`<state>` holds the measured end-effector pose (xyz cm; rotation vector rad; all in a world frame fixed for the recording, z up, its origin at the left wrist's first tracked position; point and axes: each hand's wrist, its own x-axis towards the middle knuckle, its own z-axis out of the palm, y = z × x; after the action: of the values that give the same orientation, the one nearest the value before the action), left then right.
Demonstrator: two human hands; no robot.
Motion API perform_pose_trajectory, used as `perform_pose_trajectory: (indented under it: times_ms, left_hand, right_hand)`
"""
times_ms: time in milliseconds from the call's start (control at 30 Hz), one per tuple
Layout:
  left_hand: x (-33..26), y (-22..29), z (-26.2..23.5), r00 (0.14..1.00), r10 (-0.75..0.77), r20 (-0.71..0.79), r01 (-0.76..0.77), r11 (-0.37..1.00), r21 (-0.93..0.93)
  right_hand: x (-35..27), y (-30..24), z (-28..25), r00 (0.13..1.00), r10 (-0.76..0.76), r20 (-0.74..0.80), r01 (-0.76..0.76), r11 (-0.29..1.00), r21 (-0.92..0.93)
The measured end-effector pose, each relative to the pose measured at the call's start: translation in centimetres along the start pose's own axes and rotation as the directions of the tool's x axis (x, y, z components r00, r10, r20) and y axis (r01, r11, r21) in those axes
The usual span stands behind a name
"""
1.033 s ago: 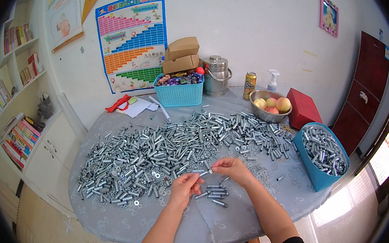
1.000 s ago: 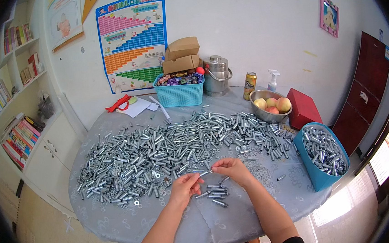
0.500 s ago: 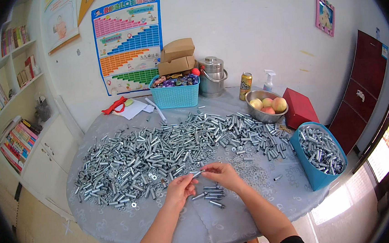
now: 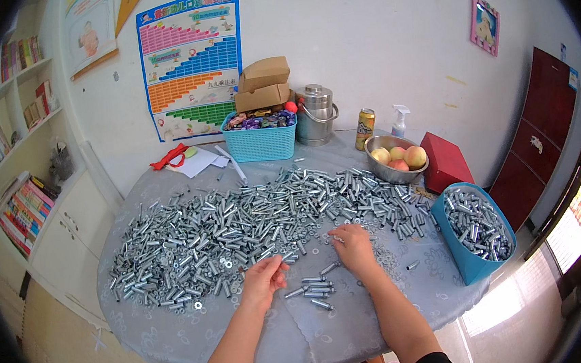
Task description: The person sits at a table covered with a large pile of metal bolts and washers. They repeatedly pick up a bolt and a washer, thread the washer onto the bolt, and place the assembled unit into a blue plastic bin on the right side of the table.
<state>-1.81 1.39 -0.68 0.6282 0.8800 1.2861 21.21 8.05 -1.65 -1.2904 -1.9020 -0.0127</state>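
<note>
My left hand [image 4: 264, 280] is closed, thumb and fingertips pinching a small metal sleeve [image 4: 287, 256] at the near edge of the big pile. To its right, my right hand [image 4: 354, 250] is lowered with bent fingers among small metal washers [image 4: 380, 255]; whatever its fingertips hold is hidden. Between my forearms lies a small group of assembled anchor bolts [image 4: 318, 287], several side by side. One more bolt [image 4: 329, 268] rests just above the group and another [image 4: 322, 304] just below. The pile of loose metal sleeves [image 4: 218, 221] spreads across the table beyond both hands.
A blue bin [image 4: 472, 273] full of metal sleeves stands at the right table edge. Behind are a bowl of fruit [image 4: 399, 173], a red box [image 4: 447, 162], a can [image 4: 365, 129], a spray bottle [image 4: 400, 121], a steel pot [image 4: 315, 115] and a turquoise basket [image 4: 260, 145].
My right hand has moved right and slightly up, away from my left hand, down to the washers. A bolt now shows where it was. The left hand has stayed nearly in place.
</note>
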Motion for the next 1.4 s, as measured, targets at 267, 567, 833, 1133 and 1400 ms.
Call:
perform_pose_trajectory:
  times_ms: [267, 567, 833, 1133, 1400]
  left_hand:
    - [-0.1, -0.3, 0.1, 0.999, -0.017, 0.029, 0.016, 1.0, 0.012]
    - [-0.1, -0.2, 0.0, 0.998, -0.054, 0.034, 0.053, 0.999, 0.006]
    - [0.4, -0.5, -0.6, 0.977, -0.183, 0.111, 0.196, 0.973, -0.118]
    - [0.2, -0.3, -0.5, 0.964, -0.244, 0.104, 0.254, 0.962, -0.101]
    - [-0.5, 0.0, 0.7, 0.994, -0.078, 0.083, 0.07, 0.993, 0.099]
  right_hand:
    - [0.1, -0.8, -0.3, 0.981, 0.103, 0.166, -0.098, 0.994, -0.041]
    - [0.3, -5.5, -1.3, 0.933, 0.037, 0.357, -0.264, 0.744, 0.613]
    - [0.5, -6.7, -2.2, 0.965, -0.083, 0.249, -0.072, 0.828, 0.556]
    - [0.7, -7.2, -2.7, 0.956, -0.256, 0.14, 0.173, 0.883, 0.436]
    - [0.6, -6.9, -3.0, 0.913, -0.027, 0.407, -0.119, 0.937, 0.329]
